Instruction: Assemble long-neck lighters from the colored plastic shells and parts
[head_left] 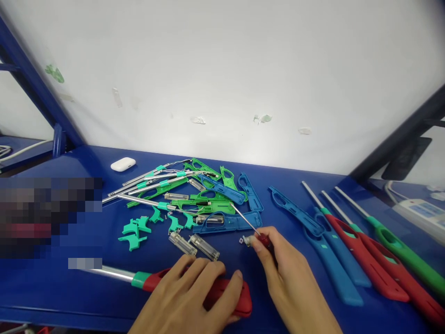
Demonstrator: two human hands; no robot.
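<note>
My left hand (194, 292) is closed over the handle of a red long-necked lighter (243, 297) lying at the front of the table; its metal tube (116, 272) points left. In my right hand (285, 273) is a screwdriver (246, 217) with a dark red handle, its shaft slanting up and left. A small pale fitting (246, 240) shows at the right thumb tip; whether it is pinched there I cannot tell. Just beyond my hands lie two clear fuel tanks (205, 247) and several teal triggers (134, 240). Green half-shells (219, 206) and blue half-shells (229, 222) are heaped behind.
Metal lighter tubes with wires (146, 185) lie on the heap's left. Several whole lighters (368, 250) and a loose blue half-shell (295, 211) are at the right. A white earbud case (123, 164) sits at the back left, before a white wall (225, 74). The left edge is pixelated.
</note>
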